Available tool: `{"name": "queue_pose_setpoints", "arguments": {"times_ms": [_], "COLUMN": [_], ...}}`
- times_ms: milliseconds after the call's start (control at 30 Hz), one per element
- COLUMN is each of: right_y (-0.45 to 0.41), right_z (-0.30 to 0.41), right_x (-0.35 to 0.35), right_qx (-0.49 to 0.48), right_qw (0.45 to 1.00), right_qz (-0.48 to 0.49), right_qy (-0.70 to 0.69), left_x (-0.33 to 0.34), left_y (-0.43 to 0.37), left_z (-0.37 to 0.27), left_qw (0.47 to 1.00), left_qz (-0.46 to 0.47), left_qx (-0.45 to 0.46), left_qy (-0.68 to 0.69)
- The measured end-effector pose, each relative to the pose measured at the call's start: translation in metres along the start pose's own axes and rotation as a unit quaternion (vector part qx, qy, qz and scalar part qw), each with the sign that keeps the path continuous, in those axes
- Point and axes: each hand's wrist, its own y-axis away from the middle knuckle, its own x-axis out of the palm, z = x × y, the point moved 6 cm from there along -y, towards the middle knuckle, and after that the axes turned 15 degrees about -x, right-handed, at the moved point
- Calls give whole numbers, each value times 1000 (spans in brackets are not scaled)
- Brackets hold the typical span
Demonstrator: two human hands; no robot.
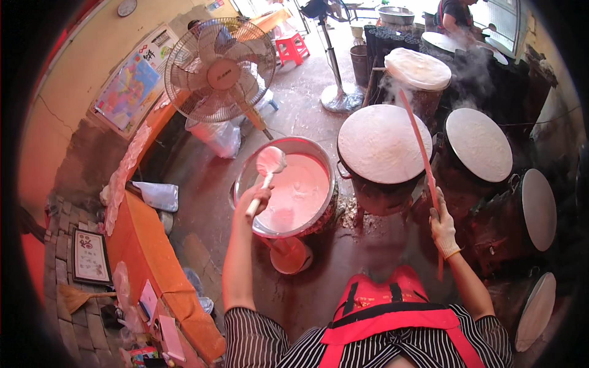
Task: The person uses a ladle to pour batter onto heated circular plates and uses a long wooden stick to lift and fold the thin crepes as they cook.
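My left hand [259, 198] grips the pale handle of a ladle [270, 161], whose bowl is coated or filled with batter. The ladle is over a wide metal basin [332, 165] holding pale batter [303, 184], tinted pink by the light. In a white knit glove, my right hand [443, 225] holds a long, thin wooden strip [421, 142]. The strip slants up across the right side of a round griddle [384, 142], its far end beyond the griddle's rim; contact cannot be told. A pale layer covers this griddle's top.
More round griddles [478, 145] curve along the right. Behind, a stack of thin flatbreads [418, 69] stands among steam. A pedestal fan [221, 73] is beyond the basin, a small bucket [291, 257] below it. An orange-covered counter [152, 257] runs left. Another person [455, 20] stands far right.
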Motion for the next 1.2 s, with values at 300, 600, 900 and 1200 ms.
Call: {"name": "queue_pose_setpoints", "arguments": {"times_ms": [300, 600, 900, 1200], "right_y": [51, 183, 269, 221], "right_z": [12, -52, -50, -20], "right_x": [-24, -118, -277, -500], "right_qx": [247, 252, 270, 21], "right_qw": [958, 927, 889, 894], "right_qz": [-92, -264, -353, -244], "right_qy": [-110, -83, -109, 375], "left_x": [-80, 10, 257, 491], "left_y": [42, -47, -160, -292], "left_z": [-14, 136, 404, 739], "left_qw": [942, 935, 800, 201], "left_qz": [-230, -181, -135, 202], "left_qx": [166, -147, -396, 242], "left_qy": [-178, -266, -429, -928]}}
